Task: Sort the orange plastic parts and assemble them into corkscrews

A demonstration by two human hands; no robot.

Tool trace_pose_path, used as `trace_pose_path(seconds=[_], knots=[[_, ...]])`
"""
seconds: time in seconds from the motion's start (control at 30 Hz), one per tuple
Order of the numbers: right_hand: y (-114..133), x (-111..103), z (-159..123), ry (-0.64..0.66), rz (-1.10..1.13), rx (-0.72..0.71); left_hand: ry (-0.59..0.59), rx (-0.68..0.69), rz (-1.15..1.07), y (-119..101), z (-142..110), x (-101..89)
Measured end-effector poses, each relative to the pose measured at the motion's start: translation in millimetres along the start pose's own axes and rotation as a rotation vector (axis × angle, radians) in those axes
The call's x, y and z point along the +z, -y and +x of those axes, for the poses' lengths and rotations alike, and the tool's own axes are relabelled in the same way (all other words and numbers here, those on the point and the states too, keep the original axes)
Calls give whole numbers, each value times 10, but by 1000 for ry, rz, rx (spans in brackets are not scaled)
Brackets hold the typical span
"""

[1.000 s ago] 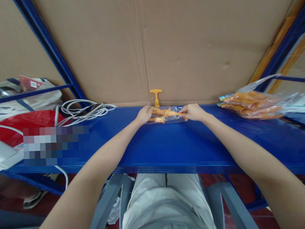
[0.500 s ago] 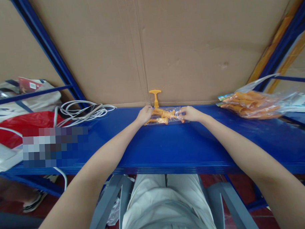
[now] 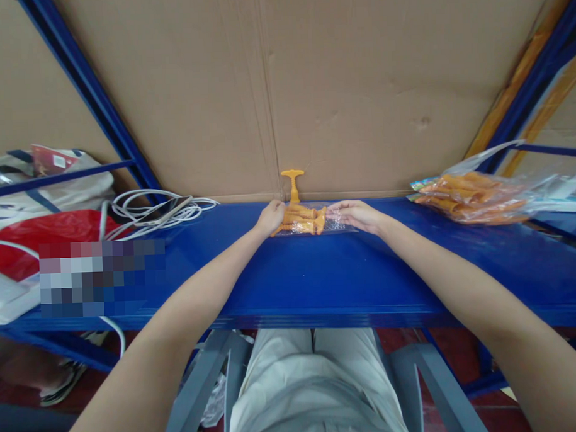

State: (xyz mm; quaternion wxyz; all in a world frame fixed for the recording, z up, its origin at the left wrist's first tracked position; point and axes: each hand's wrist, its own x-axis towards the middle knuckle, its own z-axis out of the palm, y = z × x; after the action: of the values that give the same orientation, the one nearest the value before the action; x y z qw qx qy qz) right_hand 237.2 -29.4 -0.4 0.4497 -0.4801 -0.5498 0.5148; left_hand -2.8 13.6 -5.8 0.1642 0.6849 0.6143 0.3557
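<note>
A clear plastic bag of orange plastic pieces lies near the back of the blue shelf. Some pieces look ribbed like screws, and several lie side by side. My left hand is closed on the bag's left end, its fingertips partly hidden. At the opposite end, my right hand reaches over the clear film with fingers stretched and apart, touching the bag close to the orange pieces. An orange T-shaped piece stands upright just behind the bag, near the cardboard.
To the right lies a larger clear bag of orange cone-like pieces. Coiled white cable, a red bag and a canvas bag sit on the left. Cardboard walls the back; blue posts flank it.
Inside the bag, the orange pieces have shifted left and now lie more in line. My right hand's fingers have spread from a pinch. My left hand has stayed at the bag's left end.
</note>
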Motion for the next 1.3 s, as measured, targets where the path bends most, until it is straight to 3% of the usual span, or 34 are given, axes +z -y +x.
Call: trace_pose_path(seconds=[0.27, 0.47, 0.6, 0.73, 0.97, 1.1, 1.3], knots=[[-8, 43, -7, 53, -105, -17, 44, 55, 127, 80, 49, 14], [-22, -10, 33, -24, -130, -47, 10, 82, 199, 117, 88, -37], [26, -71, 71, -126, -211, -66, -9, 13, 189, 212, 152, -127], [113, -77, 157, -141, -294, -78, -52, -74, 192, 361, 233, -228], [266, 136, 515, -135, -450, -114, -167, -229, 202, 584, 286, -420], [266, 348, 784, -143, -720, -197, -199, -303, 235, 634, 255, -517], [227, 626, 1004, -209, -1442, -584, -191, -357, 303, 565, 194, -531]])
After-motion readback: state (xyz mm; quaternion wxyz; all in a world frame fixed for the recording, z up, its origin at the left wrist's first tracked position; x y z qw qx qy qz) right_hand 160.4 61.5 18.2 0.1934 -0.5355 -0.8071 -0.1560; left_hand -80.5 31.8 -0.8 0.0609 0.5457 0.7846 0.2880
